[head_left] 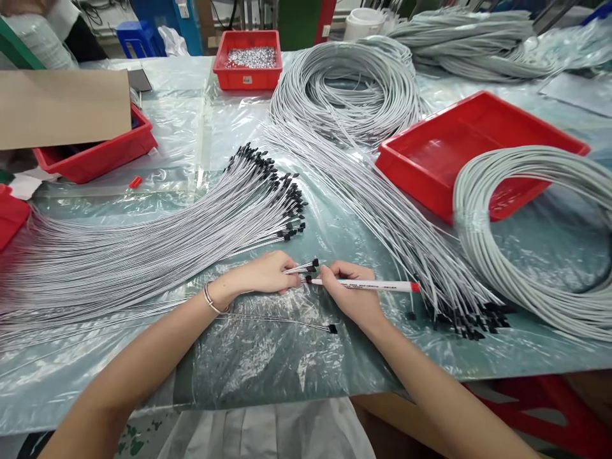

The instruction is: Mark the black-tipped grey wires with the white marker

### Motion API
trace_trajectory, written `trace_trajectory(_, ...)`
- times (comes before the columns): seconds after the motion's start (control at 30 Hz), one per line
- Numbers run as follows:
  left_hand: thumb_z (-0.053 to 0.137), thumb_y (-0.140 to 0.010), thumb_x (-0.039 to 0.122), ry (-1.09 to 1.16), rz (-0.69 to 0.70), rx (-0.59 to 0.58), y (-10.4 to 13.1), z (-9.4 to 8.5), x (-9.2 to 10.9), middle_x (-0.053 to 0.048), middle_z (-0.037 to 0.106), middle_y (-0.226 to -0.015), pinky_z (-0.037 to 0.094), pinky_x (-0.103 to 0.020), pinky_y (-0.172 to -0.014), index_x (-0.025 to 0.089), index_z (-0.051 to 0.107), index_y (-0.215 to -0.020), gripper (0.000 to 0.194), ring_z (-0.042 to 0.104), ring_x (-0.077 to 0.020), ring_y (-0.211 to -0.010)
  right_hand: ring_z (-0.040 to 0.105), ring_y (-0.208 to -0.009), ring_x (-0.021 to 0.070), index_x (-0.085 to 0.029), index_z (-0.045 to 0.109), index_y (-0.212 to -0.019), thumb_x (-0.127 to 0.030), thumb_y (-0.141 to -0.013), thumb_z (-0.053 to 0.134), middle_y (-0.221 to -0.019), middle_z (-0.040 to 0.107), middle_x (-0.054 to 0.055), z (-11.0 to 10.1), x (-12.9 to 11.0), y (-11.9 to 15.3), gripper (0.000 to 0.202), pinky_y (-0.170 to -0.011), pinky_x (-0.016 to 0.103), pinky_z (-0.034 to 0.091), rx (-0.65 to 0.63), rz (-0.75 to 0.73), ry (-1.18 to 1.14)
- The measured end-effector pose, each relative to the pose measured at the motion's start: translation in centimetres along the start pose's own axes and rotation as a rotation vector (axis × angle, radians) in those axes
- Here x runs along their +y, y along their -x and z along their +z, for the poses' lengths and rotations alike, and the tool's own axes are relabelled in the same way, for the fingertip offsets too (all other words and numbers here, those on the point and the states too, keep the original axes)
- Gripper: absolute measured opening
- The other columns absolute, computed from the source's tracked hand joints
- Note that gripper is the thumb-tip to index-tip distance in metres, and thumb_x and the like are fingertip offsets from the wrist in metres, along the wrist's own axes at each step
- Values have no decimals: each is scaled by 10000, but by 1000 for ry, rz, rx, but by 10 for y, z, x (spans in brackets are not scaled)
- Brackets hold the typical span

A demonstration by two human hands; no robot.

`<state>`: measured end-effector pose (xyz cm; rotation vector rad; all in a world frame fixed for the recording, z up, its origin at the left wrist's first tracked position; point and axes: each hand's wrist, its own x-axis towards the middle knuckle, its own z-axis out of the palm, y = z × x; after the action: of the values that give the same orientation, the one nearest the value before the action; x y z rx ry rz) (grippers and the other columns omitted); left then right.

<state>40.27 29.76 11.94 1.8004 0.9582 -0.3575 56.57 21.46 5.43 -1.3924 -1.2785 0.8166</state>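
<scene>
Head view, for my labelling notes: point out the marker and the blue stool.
Marker [367,284], head view: on its white barrel.
Blue stool [138,28], head view: on its seat.

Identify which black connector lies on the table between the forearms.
The lone connector below the left hand in view; others project from that hand or tip the left bundle and right bundle.

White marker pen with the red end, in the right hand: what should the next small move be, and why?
Probably hold the left hand steady and dab the white, red-ended marker pen on the small black connector at its tip: the right hand points the pen there, and the left hand grips thin grey cables close to their black ends. Contact is unclear.
</scene>
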Motion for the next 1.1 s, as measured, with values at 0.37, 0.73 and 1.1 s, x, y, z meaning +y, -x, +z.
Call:
trace_trajectory(0.37,520,-888,304,-741,-62,675,10,-17,-20,-93,515,-926,286,-278,-602,107,486,-868,200,466,-182,-782,364,-443,86,-135,512,-539,-356,-806,583,-470,413,0,-14,13,1,354,-467,239,314,273,91,-406)
trace_trajectory(0.73,482,-851,502,82,63,30,5,1,-3,-5,512,-555,292,-220,-469,130,479,-714,397,415,-90,-487,398,-421,91,-136,533,-511,-322,-811,512,-436,438,13,-10,0,2,354,-428,218,316,186,-62,-130)
trace_trajectory(1.1,535,-773,331,60,-98,4,1,6,4,14,446,-469,298,-235,-454,138,460,-643,244,406,-99,-435,298,-440,65,-126,418,-490,-322,-779,499,-445,343,-9,2,8,2,359,-427,210,230,-13,4,17)
